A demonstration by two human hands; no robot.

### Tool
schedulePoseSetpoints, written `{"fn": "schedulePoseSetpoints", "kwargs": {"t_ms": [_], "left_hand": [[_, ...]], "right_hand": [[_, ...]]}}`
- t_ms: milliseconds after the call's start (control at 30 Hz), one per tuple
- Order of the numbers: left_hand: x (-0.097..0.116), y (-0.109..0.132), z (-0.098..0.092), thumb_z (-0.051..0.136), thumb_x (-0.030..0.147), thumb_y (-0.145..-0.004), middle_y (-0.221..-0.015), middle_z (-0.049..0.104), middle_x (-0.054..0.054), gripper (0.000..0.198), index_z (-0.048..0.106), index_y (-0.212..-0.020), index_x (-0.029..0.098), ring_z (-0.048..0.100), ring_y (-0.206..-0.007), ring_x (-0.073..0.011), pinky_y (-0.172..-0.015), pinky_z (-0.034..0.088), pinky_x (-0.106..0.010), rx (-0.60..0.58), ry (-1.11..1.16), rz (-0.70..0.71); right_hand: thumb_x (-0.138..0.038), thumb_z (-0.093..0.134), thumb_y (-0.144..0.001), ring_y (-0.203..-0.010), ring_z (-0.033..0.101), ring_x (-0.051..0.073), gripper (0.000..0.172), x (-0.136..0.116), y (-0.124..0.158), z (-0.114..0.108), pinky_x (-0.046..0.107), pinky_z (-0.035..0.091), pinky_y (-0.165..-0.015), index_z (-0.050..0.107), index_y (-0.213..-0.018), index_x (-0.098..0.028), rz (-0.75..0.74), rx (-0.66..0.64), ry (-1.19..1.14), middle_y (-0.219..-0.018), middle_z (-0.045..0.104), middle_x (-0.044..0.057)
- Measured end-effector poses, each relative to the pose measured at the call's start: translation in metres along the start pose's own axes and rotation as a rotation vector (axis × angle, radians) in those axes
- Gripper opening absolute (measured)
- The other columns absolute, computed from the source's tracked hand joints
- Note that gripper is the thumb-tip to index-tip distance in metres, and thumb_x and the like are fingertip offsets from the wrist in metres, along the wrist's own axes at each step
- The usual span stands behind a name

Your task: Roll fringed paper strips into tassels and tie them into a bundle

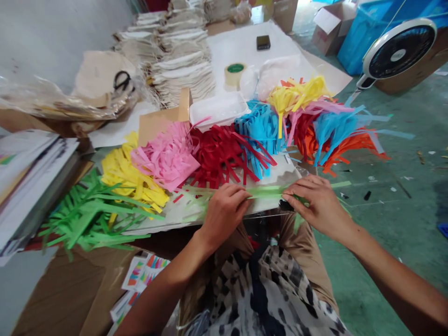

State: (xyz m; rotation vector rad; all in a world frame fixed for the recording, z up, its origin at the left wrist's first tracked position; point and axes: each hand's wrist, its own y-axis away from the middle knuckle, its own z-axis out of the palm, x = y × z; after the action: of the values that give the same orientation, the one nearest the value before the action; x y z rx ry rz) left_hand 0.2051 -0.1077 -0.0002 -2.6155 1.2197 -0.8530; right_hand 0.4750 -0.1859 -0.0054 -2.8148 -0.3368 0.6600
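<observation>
1. Head view: the right hand (315, 203) is pinching light-green strips (266, 192) between thumb and fingers.
2. The left hand (226, 205) is curling over them; whether its fingers are gripping or pressing, I cannot tell.
3. The strips are spanning the gap between both hands, along the near edge of the table (171, 219).
4. Just beyond the left fingers, a dark-red fringe bundle (224, 156) is lying; a blue fringe bundle (261, 128) is sitting beyond the gap.
5. Left of the left fingers, a green fringe bundle (91, 214) is spreading.
</observation>
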Motion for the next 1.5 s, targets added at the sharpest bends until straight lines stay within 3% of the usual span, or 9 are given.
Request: {"fn": "schedulePoseSetpoints", "kwargs": {"t_ms": [267,600,733,833,967,1100,1200,1367,1500], "left_hand": [[-0.003,-0.003,0.000,0.065,0.028,-0.101,-0.091,0.069,-0.004,0.018,0.067,-0.085,0.020,0.058,-0.090,-0.0227,-0.083,0.045,-0.038,0.037,-0.130,-0.212],[-0.006,-0.013,0.002,0.067,0.028,-0.098,-0.090,0.068,-0.005,0.016,0.065,-0.085,0.020,0.057,-0.090,-0.0246,-0.082,0.045,-0.039,-0.052,-0.248,-0.229],[-0.003,-0.013,-0.001,0.068,0.029,-0.098,-0.091,0.068,-0.005,0.016,0.065,-0.085,0.020,0.059,-0.091,-0.0255,-0.082,0.047,-0.040,-0.083,-0.291,-0.236],[0.000,-0.013,-0.002,0.070,0.030,-0.097,-0.097,0.069,-0.007,0.011,0.068,-0.094,0.019,0.061,-0.094,-0.0269,-0.084,0.050,-0.041,-0.057,-0.309,-0.240],[0.002,-0.011,0.001,0.063,0.018,-0.100,-0.129,0.072,-0.010,0.033,0.066,-0.133,0.022,0.062,-0.121,-0.0291,-0.103,0.051,-0.045,0.027,-0.296,-0.020],[0.002,0.000,0.006,0.055,0.010,-0.102,-0.139,0.073,-0.005,0.039,0.068,-0.135,0.026,0.063,-0.131,-0.0255,-0.114,0.049,-0.046,-0.101,-0.220,0.324],[-0.007,0.012,-0.006,0.054,0.007,-0.100,-0.132,0.077,-0.006,0.038,0.073,-0.127,0.025,0.070,-0.121,-0.0252,-0.113,0.051,-0.049,-0.121,-0.240,0.242],[-0.016,0.018,-0.044,0.057,0.003,-0.090,-0.091,0.079,-0.003,0.029,0.075,-0.086,0.025,0.071,-0.103,-0.0248,-0.112,0.051,-0.054,-0.049,-0.366,0.055],[0.010,-0.002,-0.034,0.056,0.008,-0.095,-0.108,0.077,-0.006,0.023,0.073,-0.100,0.022,0.066,-0.110,-0.0260,-0.107,0.054,-0.048,-0.035,-0.281,0.167]], "right_hand": [[-0.040,0.049,-0.109,-0.091,0.062,0.028,0.032,-0.015,-0.011,0.012,0.043,0.032,-0.091,0.068,-0.092,-0.020,0.135,0.003,0.248,-0.090,0.073,0.006],[-0.043,0.049,-0.108,-0.091,0.062,0.030,0.037,-0.023,-0.021,0.014,0.044,0.032,-0.087,0.067,-0.087,-0.018,0.161,-0.041,0.465,-0.085,0.072,0.009],[-0.039,0.057,-0.105,-0.101,0.064,0.031,0.027,-0.029,-0.012,0.016,0.052,0.035,-0.103,0.071,-0.103,-0.017,0.131,0.155,0.502,-0.101,0.076,0.011],[-0.025,0.061,-0.102,-0.111,0.065,0.028,0.022,-0.036,-0.001,0.019,0.055,0.030,-0.116,0.073,-0.120,-0.024,-0.049,0.257,0.431,-0.118,0.079,0.005],[-0.020,0.060,-0.102,-0.118,0.066,0.031,0.035,-0.042,0.007,0.022,0.059,0.030,-0.114,0.071,-0.131,-0.036,-0.096,0.108,0.282,-0.124,0.079,0.000],[-0.023,0.059,-0.101,-0.125,0.064,0.037,0.045,-0.040,0.007,0.015,0.065,0.027,-0.114,0.067,-0.138,-0.045,-0.062,0.029,0.193,-0.131,0.077,-0.001],[-0.024,0.061,-0.098,-0.125,0.064,0.038,0.044,-0.031,0.010,0.008,0.066,0.027,-0.113,0.069,-0.136,-0.045,-0.065,0.051,0.169,-0.130,0.078,-0.002],[-0.025,0.066,-0.097,-0.126,0.064,0.038,0.029,-0.012,0.016,0.001,0.063,0.030,-0.110,0.076,-0.122,-0.034,-0.077,0.130,0.182,-0.124,0.080,0.001],[-0.028,0.066,-0.099,-0.126,0.064,0.036,0.015,-0.011,0.006,-0.001,0.061,0.028,-0.112,0.078,-0.108,-0.029,-0.095,0.117,0.225,-0.111,0.082,0.002]]}}
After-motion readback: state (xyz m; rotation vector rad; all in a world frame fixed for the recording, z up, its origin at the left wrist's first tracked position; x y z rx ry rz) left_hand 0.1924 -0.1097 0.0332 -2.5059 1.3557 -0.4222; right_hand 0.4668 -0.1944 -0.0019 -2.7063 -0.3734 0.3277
